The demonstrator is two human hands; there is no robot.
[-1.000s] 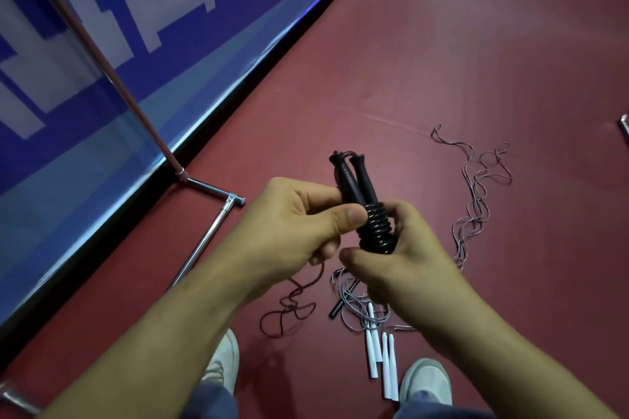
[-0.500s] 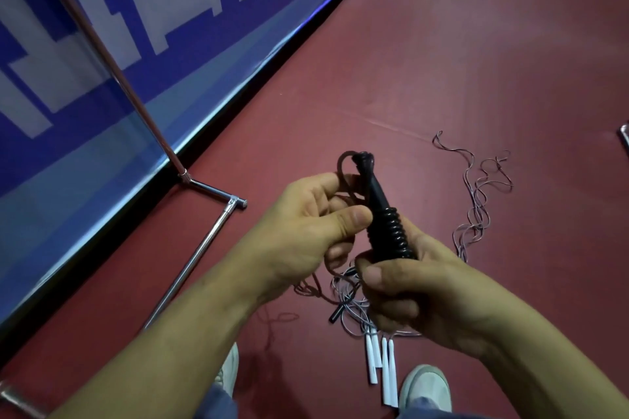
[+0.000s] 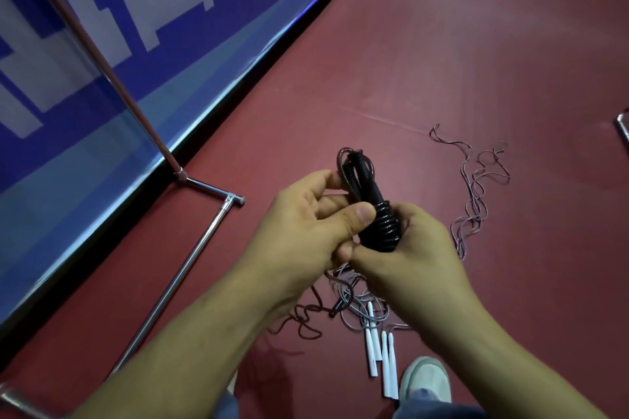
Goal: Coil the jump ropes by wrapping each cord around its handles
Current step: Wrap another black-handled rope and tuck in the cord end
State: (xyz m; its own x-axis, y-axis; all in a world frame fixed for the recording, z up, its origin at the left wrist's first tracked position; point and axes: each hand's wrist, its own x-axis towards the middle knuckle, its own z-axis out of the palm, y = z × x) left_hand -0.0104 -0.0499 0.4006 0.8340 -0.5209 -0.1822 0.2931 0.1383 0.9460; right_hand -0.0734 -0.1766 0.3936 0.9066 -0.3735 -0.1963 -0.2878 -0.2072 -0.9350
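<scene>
A: Seen where, the pair of black plastic jump-rope handles (image 3: pixel 366 187)?

B: Held up over the dark red floor (image 3: pixel 442 44), side by side, tips tilted away and a little left. Wound round the lower half with black cord (image 3: pixel 381 224) in tight turns, with one loose loop arching over the top ends.

A: And the left hand (image 3: pixel 306 224)?

B: Pinching. Thumb pressed on the left side of the coil, fingers curled behind the handles, forefinger touching the loose loop.

A: The right hand (image 3: pixel 408 255)?

B: Wrapped round the bottom of the coil, thumb laid across beneath it.

A: Down on the floor?

B: Toward the near edge, below the hands: slim white handles (image 3: pixel 381 360) lying close together, thin grey cord (image 3: pixel 357 316) tangled at their far ends, a dark red-brown cord (image 3: pixel 306 320) just to the left. Right of the hands, a long pale squiggle of cord (image 3: pixel 468 224). Just beside the white handles, a white shoe (image 3: pixel 425 378).

A: Along the left edge?

B: A blue banner with white shapes (image 3: pixel 102 44), and a chrome tube stand (image 3: pixel 192 258) in front of it.
</scene>
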